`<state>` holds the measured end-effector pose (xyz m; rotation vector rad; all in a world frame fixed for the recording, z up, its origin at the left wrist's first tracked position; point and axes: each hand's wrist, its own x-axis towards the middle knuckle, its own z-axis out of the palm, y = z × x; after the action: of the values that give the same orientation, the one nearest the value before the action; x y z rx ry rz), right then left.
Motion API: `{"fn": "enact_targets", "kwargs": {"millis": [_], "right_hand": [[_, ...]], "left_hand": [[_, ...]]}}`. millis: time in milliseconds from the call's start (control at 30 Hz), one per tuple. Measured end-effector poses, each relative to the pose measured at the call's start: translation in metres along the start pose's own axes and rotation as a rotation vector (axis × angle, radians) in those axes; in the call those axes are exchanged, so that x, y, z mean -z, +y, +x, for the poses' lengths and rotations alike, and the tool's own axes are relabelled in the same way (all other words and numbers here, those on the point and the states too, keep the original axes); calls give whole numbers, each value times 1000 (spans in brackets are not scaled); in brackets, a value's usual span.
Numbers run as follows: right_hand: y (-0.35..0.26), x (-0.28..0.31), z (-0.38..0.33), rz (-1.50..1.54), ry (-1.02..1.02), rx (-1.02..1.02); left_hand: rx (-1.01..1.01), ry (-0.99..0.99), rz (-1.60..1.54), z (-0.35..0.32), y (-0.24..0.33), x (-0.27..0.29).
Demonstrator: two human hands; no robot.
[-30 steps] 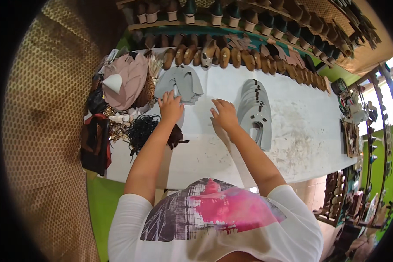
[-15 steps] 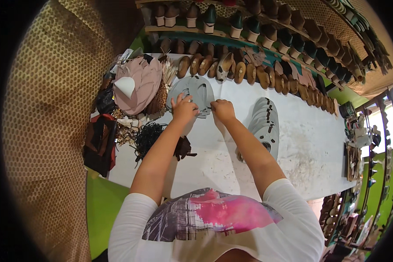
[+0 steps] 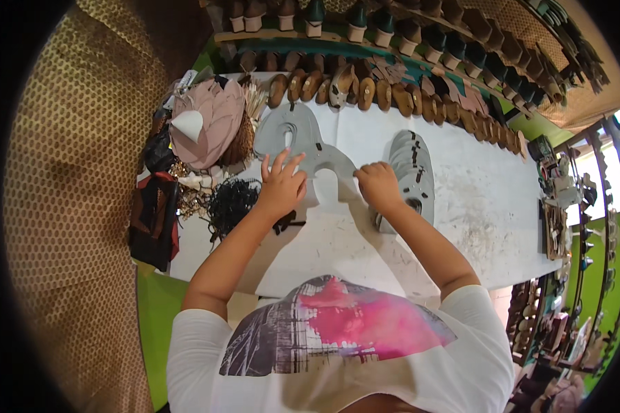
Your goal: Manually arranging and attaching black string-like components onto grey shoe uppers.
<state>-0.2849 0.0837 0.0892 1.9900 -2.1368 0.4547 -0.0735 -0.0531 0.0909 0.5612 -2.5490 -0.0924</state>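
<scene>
A grey U-shaped shoe upper piece (image 3: 336, 160) stretches between my hands above the white table, its curve toward the far side. My right hand (image 3: 379, 186) is closed, pinching its right end. My left hand (image 3: 281, 187) has its fingers spread and lies by the other end; whether the thumb touches the piece is hard to see. Beyond my left fingers rests a pile of similar grey pieces (image 3: 286, 122) with a small dark mark at its top. Just past my right hand, a fanned row of grey pieces (image 3: 415, 155) carries dark tabs.
Pink cut pieces (image 3: 217, 127) are heaped at the left with a white cone on top. Nearer lie black laces (image 3: 233, 206) and a black-and-red bag (image 3: 155, 220). Wooden shoe lasts (image 3: 399, 100) line the table's back edge; shelves (image 3: 393, 48) above hold more.
The U-shaped piece has come off the left pile toward me and to the right. My right hand moved right with it; my left hand drew back nearer.
</scene>
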Motion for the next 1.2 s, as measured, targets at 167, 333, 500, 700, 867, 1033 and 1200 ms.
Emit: {"fn": "enact_targets", "kwargs": {"millis": [167, 333, 500, 700, 867, 1033, 1200], "right_hand": [[-32, 22, -92, 74, -252, 209], [-69, 32, -146, 106, -413, 173], [-88, 26, -149, 185, -358, 22], [-100, -36, -131, 103, -244, -166], [-106, -41, -132, 153, -191, -234], [-114, -12, -89, 178, -338, -341], [-135, -47, -47, 346, -70, -145]], "left_hand": [[-228, -133, -118, -66, 39, 18], [-194, -314, -118, -127, 71, 26], [25, -428, -160, -139, 87, 13], [90, -332, -117, -135, 97, -42], [122, -365, -102, -137, 100, -46], [127, -373, -149, -139, 95, -42], [98, -418, -178, -135, 93, -37]]}}
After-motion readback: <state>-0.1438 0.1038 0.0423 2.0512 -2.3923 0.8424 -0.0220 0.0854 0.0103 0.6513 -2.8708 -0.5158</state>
